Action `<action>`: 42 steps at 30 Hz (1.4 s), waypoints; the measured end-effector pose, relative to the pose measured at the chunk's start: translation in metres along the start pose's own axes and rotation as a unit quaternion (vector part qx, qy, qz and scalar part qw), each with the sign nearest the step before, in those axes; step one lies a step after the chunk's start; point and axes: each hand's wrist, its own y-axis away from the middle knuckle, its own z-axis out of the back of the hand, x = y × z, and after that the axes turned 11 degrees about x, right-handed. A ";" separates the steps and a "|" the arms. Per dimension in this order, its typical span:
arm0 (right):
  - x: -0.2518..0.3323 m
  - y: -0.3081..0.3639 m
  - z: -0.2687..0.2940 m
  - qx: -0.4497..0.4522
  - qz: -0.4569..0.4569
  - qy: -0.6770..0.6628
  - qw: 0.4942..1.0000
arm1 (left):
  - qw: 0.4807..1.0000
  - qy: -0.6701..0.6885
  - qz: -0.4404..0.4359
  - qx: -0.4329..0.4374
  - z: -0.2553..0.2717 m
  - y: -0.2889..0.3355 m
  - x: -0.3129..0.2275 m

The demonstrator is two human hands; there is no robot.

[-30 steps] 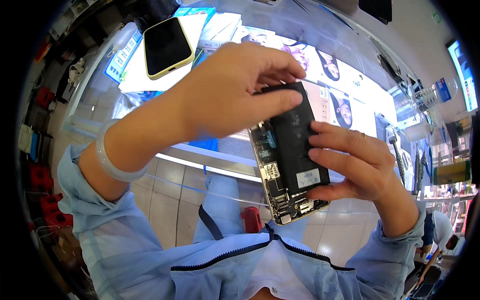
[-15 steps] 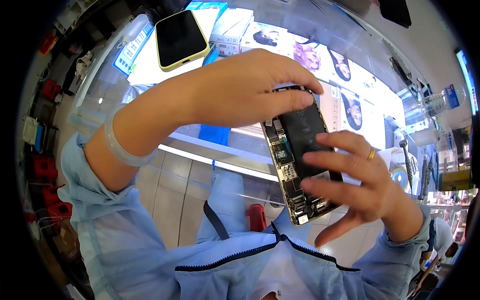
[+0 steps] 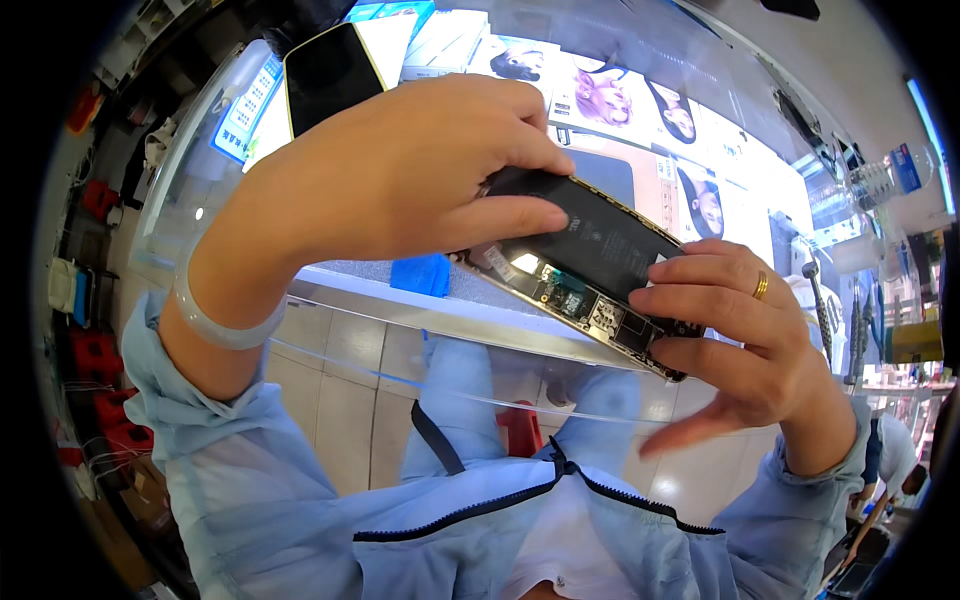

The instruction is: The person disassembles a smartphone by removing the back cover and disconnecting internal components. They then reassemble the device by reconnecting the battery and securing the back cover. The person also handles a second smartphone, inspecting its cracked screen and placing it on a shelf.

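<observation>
At the center of the frame, an opened phone [image 3: 584, 272], its black battery [image 3: 608, 238] and circuit board [image 3: 566, 294] exposed, tilts down toward the right above a glass counter [image 3: 590, 32]. The left hand [image 3: 485, 175] clamps its upper-left end, thumb across the battery. The right hand [image 3: 742, 325] lays its fingertips over the lower-right end, thumb spread away. A yellow-edged phone [image 3: 335, 75] lies at upper left, partly hidden by the left forearm.
</observation>
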 end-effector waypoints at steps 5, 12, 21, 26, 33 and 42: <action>-0.020 0.008 0.006 -0.007 -0.064 -0.011 0.998 | 0.997 0.022 0.029 0.064 0.013 0.007 -0.008; -0.046 0.016 0.010 0.008 -0.070 -0.048 0.996 | 0.997 0.062 -0.016 0.045 0.007 0.001 -0.020; -0.051 0.017 0.010 0.017 -0.093 -0.124 0.988 | 0.990 0.098 -0.101 0.025 -0.004 -0.002 -0.012; -0.048 0.016 0.008 -0.010 -0.082 -0.137 0.987 | 0.989 0.097 -0.102 0.038 -0.003 -0.001 -0.011; -0.047 0.014 0.006 -0.023 -0.082 -0.138 0.987 | 0.990 0.092 -0.103 0.022 -0.006 -0.002 -0.016; -0.018 -0.001 -0.006 -0.050 0.008 -0.044 0.998 | 0.988 0.086 -0.127 0.013 -0.013 -0.001 -0.012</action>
